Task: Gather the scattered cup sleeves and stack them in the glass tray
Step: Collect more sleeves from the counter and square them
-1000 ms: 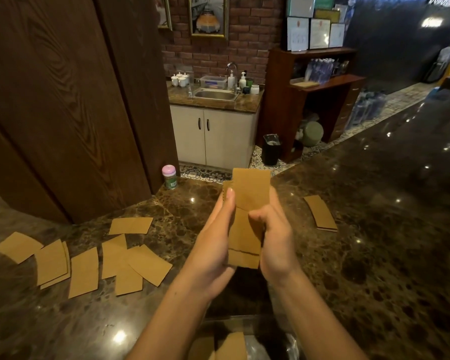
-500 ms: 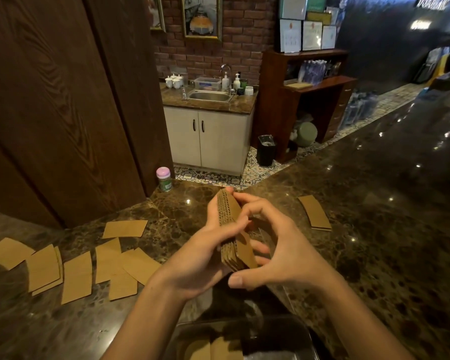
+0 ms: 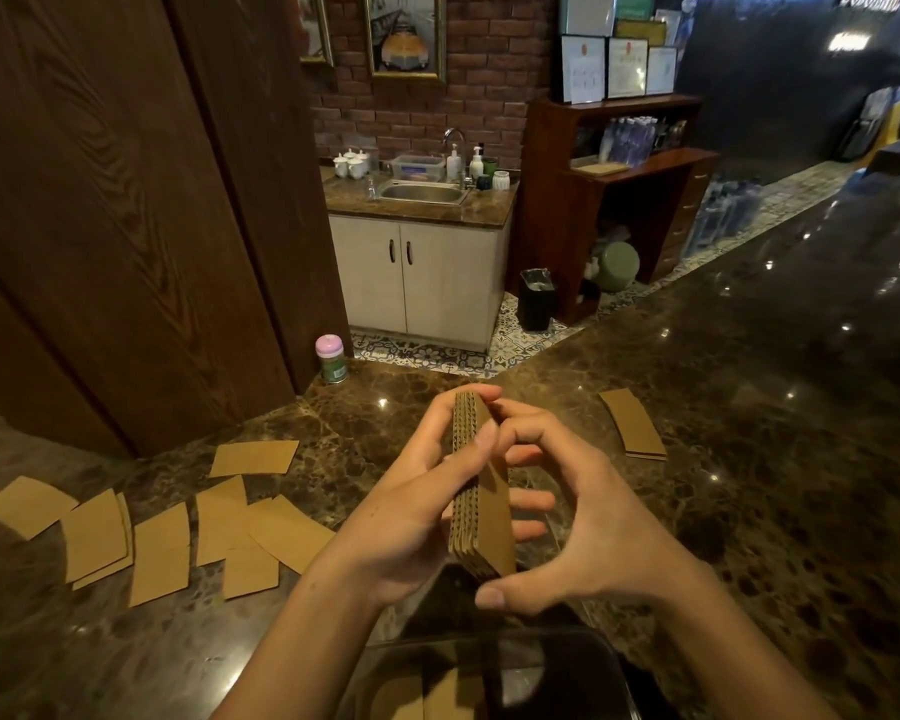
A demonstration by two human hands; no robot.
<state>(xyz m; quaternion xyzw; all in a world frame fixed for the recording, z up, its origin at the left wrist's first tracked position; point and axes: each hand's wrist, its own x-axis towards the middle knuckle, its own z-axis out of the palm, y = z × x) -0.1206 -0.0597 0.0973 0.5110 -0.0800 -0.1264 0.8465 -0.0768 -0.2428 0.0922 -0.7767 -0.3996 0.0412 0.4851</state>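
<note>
Both hands are engaged at mid-table, above the near edge. The left hand (image 3: 411, 517) grips a held stack of cup sleeves (image 3: 481, 491) on edge, thumb pressed on the face turned toward the right hand, fingers wrapped behind. The right hand (image 3: 593, 532) is curled round the same stack: thumb under its near lower corner, bent fingers against the face and far end. The corrugated edges of the stack face up and look roughly aligned.

The glass tray (image 3: 614, 662) sits just below the hands at the near edge, with a few tray sleeves (image 3: 427, 693) lying flat inside (their count is unclear). Loose sleeves (image 3: 162, 548) lie overlapping on the table (image 3: 749, 459) well to the left. A small right-side pile (image 3: 632, 426) lies apart on the other side. A pink-lidded jar (image 3: 331, 358) stands at the far table edge.
</note>
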